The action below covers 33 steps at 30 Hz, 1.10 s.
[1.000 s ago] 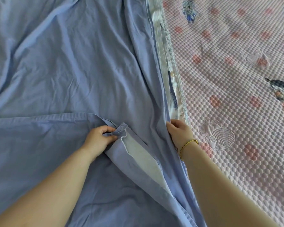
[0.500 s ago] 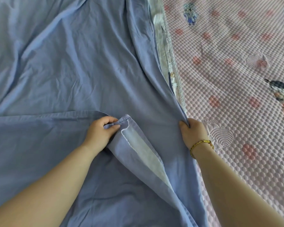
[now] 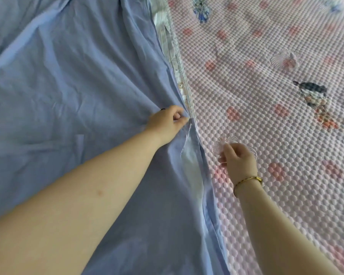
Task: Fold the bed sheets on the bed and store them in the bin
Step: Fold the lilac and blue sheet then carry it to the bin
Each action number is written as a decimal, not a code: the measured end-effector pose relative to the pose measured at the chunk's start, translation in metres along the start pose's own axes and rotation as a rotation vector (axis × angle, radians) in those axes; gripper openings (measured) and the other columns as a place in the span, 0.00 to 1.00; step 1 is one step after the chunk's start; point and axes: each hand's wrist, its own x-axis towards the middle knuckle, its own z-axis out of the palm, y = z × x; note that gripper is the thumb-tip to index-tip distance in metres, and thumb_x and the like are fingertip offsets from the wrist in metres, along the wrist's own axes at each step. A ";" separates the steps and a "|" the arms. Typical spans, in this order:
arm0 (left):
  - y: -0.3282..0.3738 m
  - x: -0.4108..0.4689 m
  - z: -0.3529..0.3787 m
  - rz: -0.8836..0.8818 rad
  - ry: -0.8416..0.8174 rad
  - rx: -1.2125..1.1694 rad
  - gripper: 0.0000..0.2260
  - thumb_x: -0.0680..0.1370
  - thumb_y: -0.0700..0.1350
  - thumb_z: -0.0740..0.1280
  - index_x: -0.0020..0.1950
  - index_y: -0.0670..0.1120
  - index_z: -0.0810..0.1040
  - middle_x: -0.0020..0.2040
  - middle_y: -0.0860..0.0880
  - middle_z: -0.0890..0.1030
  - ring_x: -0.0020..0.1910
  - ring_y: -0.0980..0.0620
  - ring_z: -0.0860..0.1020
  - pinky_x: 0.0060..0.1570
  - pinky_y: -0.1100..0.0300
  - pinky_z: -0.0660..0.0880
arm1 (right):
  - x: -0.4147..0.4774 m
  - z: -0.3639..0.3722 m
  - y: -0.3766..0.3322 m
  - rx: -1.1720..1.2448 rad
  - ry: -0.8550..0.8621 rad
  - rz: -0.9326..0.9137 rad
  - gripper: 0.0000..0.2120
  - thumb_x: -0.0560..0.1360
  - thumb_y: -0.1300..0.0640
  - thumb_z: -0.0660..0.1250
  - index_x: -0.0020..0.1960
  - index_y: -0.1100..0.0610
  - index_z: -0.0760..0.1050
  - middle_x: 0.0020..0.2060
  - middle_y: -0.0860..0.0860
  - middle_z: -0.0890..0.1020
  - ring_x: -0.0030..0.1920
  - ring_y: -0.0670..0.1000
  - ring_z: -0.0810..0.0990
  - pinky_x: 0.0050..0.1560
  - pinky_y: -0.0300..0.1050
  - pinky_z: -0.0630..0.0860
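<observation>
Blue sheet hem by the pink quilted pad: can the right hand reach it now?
Probably yes. The right hand is over the pink quilted pad beside the hem of the blue sheet, nothing between them; the left hand pinches it farther up.

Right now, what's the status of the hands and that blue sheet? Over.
Left hand pinches blue sheet at its edge. Right hand loose over pink mattress pad, holding nothing. Nothing in the way.
</observation>
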 end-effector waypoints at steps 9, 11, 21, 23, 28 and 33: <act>-0.051 -0.020 -0.015 -0.067 0.154 0.204 0.17 0.75 0.50 0.67 0.62 0.45 0.75 0.60 0.46 0.78 0.61 0.46 0.73 0.60 0.59 0.64 | -0.033 0.036 0.006 -0.209 -0.495 0.027 0.09 0.74 0.55 0.67 0.50 0.51 0.69 0.40 0.44 0.74 0.40 0.45 0.73 0.38 0.27 0.70; -0.058 -0.017 -0.020 -0.072 0.077 0.298 0.17 0.74 0.51 0.68 0.61 0.46 0.75 0.61 0.46 0.77 0.63 0.45 0.72 0.61 0.57 0.64 | -0.037 0.046 0.005 -0.400 -0.491 -0.045 0.09 0.73 0.51 0.67 0.41 0.50 0.66 0.34 0.42 0.69 0.37 0.46 0.69 0.40 0.34 0.67; -0.052 -0.009 -0.021 0.100 0.294 0.469 0.12 0.78 0.48 0.62 0.55 0.42 0.76 0.55 0.44 0.78 0.57 0.43 0.73 0.58 0.58 0.56 | -0.024 0.025 0.022 -0.261 -0.168 -0.019 0.14 0.77 0.61 0.61 0.34 0.52 0.70 0.27 0.47 0.72 0.25 0.43 0.70 0.32 0.34 0.68; -0.053 -0.016 -0.013 0.079 0.282 0.462 0.15 0.79 0.48 0.60 0.64 0.44 0.71 0.64 0.46 0.72 0.66 0.46 0.67 0.67 0.57 0.49 | -0.026 0.026 0.023 -0.198 -0.206 0.091 0.13 0.77 0.61 0.60 0.34 0.53 0.70 0.26 0.50 0.72 0.24 0.46 0.71 0.27 0.36 0.72; -0.077 -0.075 0.018 0.217 0.222 0.468 0.27 0.73 0.53 0.58 0.70 0.43 0.66 0.70 0.38 0.67 0.70 0.41 0.63 0.68 0.42 0.53 | -0.045 0.011 0.017 0.185 -0.486 0.331 0.12 0.79 0.56 0.58 0.40 0.58 0.73 0.23 0.48 0.78 0.21 0.45 0.76 0.20 0.36 0.71; -0.098 -0.151 0.038 0.180 0.309 0.398 0.26 0.72 0.53 0.56 0.68 0.45 0.61 0.65 0.33 0.71 0.63 0.44 0.61 0.61 0.39 0.61 | -0.087 -0.012 0.040 0.047 -0.703 0.414 0.09 0.78 0.54 0.59 0.46 0.57 0.75 0.30 0.48 0.81 0.26 0.43 0.79 0.26 0.36 0.74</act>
